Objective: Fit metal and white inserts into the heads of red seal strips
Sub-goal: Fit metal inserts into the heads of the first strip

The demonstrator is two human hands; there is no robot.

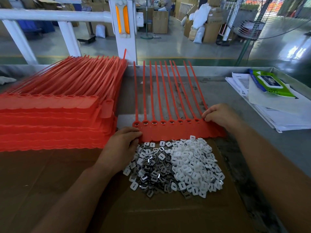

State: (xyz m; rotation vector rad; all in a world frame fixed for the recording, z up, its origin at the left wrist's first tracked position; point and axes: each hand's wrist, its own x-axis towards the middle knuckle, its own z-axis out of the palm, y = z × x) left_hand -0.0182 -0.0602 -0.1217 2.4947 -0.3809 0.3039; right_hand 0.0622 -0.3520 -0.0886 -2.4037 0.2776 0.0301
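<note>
A joined row of red seal strips (pixel 175 132) lies flat in front of me, tails pointing away. Metal inserts sit in most of its heads (pixel 171 122). My left hand (pixel 122 145) holds the row's left end, fingers curled over its near edge. My right hand (pixel 218 114) presses fingertips on the rightmost head, which is hidden under it. Just below the row, a pile of metal inserts (pixel 151 172) lies on the left and a pile of white inserts (pixel 193 163) on the right, partly mixed.
A tall stack of red seal strip rows (pixel 53 115) fills the left side. Brown cardboard (pixel 151 212) covers the near table. Papers and a green wipes pack (pixel 269 84) lie at the right. A white post (pixel 124 31) stands behind the table edge.
</note>
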